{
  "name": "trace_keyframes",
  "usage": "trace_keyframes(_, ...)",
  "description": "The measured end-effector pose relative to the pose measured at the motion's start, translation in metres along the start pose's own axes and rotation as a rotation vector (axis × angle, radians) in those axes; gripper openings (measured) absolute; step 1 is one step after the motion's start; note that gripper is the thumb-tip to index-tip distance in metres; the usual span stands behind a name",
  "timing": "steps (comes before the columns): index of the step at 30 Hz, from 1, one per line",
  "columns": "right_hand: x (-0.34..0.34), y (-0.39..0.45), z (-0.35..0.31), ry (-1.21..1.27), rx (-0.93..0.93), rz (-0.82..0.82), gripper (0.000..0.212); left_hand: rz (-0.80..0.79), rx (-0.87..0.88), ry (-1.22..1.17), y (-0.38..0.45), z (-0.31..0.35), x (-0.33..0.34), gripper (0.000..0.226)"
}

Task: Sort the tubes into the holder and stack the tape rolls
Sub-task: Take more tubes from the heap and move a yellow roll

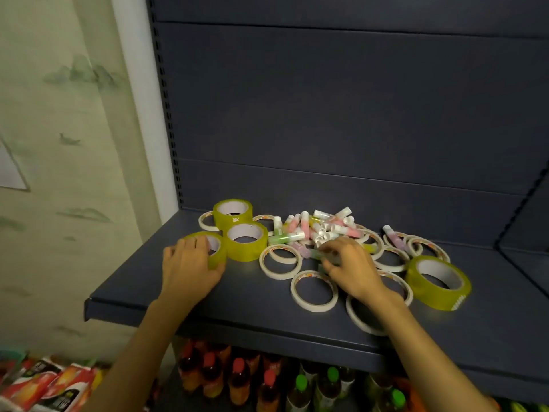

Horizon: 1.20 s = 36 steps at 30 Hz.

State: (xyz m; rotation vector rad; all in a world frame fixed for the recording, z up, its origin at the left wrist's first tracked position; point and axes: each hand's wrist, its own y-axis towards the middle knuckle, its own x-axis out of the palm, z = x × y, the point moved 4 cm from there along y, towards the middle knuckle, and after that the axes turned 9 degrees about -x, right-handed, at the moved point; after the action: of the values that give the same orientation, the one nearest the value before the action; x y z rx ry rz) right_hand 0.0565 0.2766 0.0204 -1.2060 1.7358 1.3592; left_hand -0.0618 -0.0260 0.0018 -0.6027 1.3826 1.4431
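Note:
A pile of small pastel tubes (320, 226) with white caps lies at the back middle of the dark shelf (243, 295). Several thin white tape rolls (313, 290) lie flat around it. Three thick yellow tape rolls cluster at the left, one at the back (232, 213) and one in front of it (246, 240); another (438, 281) lies at the right. My left hand (190, 267) grips the nearest left yellow roll (216, 251). My right hand (352, 267) pinches a green tube (319, 254) at the pile's front edge. No holder is visible.
The shelf's front edge (208, 319) runs under my forearms. Below it stand drink bottles (240, 379) with red and green caps, and red packets (44, 388) at the lower left. A dark back panel (326, 114) rises behind the shelf, with a papered wall (59, 144) on the left.

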Motion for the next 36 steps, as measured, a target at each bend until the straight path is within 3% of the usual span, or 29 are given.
trace_keyframes(5, 0.001, -0.001, 0.007, -0.139, 0.055, 0.003, 0.028, -0.06, 0.072, 0.009, 0.001, -0.003, 0.008, 0.033)
trace_keyframes(14, 0.0, 0.0, 0.012, -0.256, 0.21, 0.009, 0.029, 0.128, 0.119, -0.145, 0.007, -0.006, -0.011, 0.035)
trace_keyframes(17, -0.002, 0.004, 0.009, -0.273, 0.181, -0.008, 0.025, 0.155, 0.153, -0.209, 0.005, 0.0, -0.02, 0.033)
trace_keyframes(22, -0.004, 0.003, 0.0, -0.339, 0.144, 0.011, 0.02, 0.142, 0.208, -0.266, 0.006, 0.012, -0.02, 0.034)
trace_keyframes(26, -0.005, 0.001, 0.0, -0.381, 0.205, -0.043, 0.032, 0.063, 0.236, -0.308, 0.007, 0.019, -0.011, 0.039)
trace_keyframes(28, -0.005, -0.004, 0.007, -0.27, 0.251, -0.001, 0.036, 0.051, 0.255, -0.332, 0.007, 0.023, -0.009, 0.036)
trace_keyframes(30, -0.008, -0.01, 0.015, -0.096, 0.303, 0.059, 0.028, 0.059, 0.279, -0.353, 0.006, 0.03, -0.009, 0.027)
trace_keyframes(36, -0.034, -0.046, 0.029, 0.567, 0.451, 0.304, 0.016, 0.055, 0.351, -0.414, 0.002, 0.071, -0.01, 0.019)
